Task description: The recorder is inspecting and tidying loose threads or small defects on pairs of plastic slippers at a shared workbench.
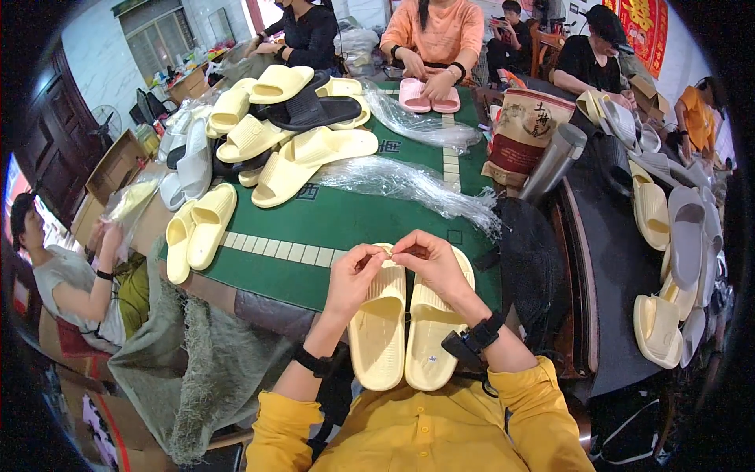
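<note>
Left hand (354, 277) and right hand (432, 264) pinch above ribbed, rounded yellow slippers (377, 338)

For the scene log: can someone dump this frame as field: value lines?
left hand: pinched, at toe end of yellow slippers
right hand: pinched, close to left
between them: too small to tell
table: green top
left: slipper pile, yellow, grey, black
middle: clear bags
right: pouch, flask
far side: pink slippers under another person's hands
</note>
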The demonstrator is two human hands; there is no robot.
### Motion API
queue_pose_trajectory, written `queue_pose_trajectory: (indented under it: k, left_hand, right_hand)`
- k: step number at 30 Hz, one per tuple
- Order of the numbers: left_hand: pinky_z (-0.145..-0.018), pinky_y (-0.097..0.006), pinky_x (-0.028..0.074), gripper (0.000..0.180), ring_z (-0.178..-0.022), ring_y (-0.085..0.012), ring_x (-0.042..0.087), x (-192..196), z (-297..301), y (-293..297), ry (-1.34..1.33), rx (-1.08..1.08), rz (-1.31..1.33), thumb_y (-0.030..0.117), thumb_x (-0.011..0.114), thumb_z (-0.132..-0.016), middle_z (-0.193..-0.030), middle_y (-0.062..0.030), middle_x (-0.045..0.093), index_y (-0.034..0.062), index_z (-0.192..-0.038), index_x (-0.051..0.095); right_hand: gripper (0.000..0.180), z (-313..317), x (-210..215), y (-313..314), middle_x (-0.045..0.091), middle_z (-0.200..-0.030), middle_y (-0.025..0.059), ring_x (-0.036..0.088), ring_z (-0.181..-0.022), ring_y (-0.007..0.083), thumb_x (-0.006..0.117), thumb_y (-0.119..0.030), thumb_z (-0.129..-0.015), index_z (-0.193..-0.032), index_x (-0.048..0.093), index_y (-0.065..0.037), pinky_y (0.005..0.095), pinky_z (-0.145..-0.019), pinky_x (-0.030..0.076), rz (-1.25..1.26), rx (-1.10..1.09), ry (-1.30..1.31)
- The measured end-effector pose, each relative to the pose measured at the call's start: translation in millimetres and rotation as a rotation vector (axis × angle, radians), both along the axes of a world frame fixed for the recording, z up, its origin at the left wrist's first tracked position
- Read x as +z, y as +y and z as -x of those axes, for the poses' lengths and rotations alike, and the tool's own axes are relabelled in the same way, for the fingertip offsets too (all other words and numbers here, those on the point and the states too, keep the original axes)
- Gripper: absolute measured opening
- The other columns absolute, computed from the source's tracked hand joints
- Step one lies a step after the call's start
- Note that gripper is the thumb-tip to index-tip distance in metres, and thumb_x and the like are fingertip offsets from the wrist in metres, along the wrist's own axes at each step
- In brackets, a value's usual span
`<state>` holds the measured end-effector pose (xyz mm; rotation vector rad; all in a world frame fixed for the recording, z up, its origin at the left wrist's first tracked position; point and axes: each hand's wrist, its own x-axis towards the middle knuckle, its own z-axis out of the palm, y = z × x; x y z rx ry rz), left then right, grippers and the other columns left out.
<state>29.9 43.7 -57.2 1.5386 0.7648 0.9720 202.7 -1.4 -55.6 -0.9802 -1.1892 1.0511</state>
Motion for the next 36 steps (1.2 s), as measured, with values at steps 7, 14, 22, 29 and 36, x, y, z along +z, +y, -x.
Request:
queue_pose_trajectory:
  k: [7, 14, 22, 29, 36]
  left_hand:
    - [-0.063, -0.02, 0.041, 0.014, -0.071, -0.0033, 0.05, -1, -1, 0, 0.073, 0.034, -0.029, 0.012, 0.062, -0.093, -0.081, 0.0039, 0.059, -0.0008, -0.096, 0.066]
    - [-0.064, -0.021, 0.041, 0.012, -0.073, -0.0047, 0.05, -5, -2, 0, 0.1, 0.068, -0.195, 0.011, 0.06, -0.094, -0.081, 0.0022, 0.058, 0.0002, -0.092, 0.063]
    - [-0.065, -0.023, 0.043, 0.012, -0.074, -0.0061, 0.052, -13, -4, 2, 0.061, 0.055, -0.188, 0.01, 0.057, -0.094, -0.08, -0.0005, 0.059, -0.001, -0.093, 0.062]
    - [-0.064, -0.024, 0.043, 0.012, -0.073, -0.0054, 0.052, -6, -3, 1, 0.142, 0.047, -0.164, 0.011, 0.058, -0.094, -0.08, -0.0003, 0.061, -0.0002, -0.096, 0.062]
    - [-0.061, -0.025, 0.042, 0.012, -0.07, -0.0067, 0.048, 0, -2, -2, 0.127, 0.002, -0.222, 0.012, 0.055, -0.095, -0.078, -0.0011, 0.058, -0.0002, -0.096, 0.058]
  right_hand:
    - [0.007, 1, -1, 2, 0.063, -0.085, -0.0013, 0.058, -0.08, 0.0058, 0.068, -0.001, -0.086, -0.09, 0.063, -0.003, 0.0212, -0.073, 0.049, 0.001, -0.032, 0.013]
    - [0.008, 0, 1, -1, 0.063, -0.084, -0.0019, 0.058, -0.078, 0.0054, 0.07, -0.002, -0.084, -0.089, 0.063, -0.003, 0.0218, -0.072, 0.048, 0.099, -0.011, -0.072]
    - [0.008, 3, -1, 0, 0.062, -0.081, -0.002, 0.056, -0.074, 0.0046, 0.07, -0.002, -0.083, -0.088, 0.063, -0.002, 0.0208, -0.066, 0.045, 0.134, -0.042, -0.196]
    - [0.009, 3, 0, 0, 0.062, -0.084, -0.0026, 0.057, -0.077, 0.0043, 0.069, -0.003, -0.085, -0.09, 0.062, -0.003, 0.0199, -0.069, 0.046, 0.09, -0.034, -0.086]
    - [0.01, 3, 3, -2, 0.063, -0.083, -0.0026, 0.057, -0.076, 0.004, 0.071, -0.004, -0.084, -0.089, 0.063, -0.003, 0.0199, -0.068, 0.046, 0.139, -0.052, -0.137]
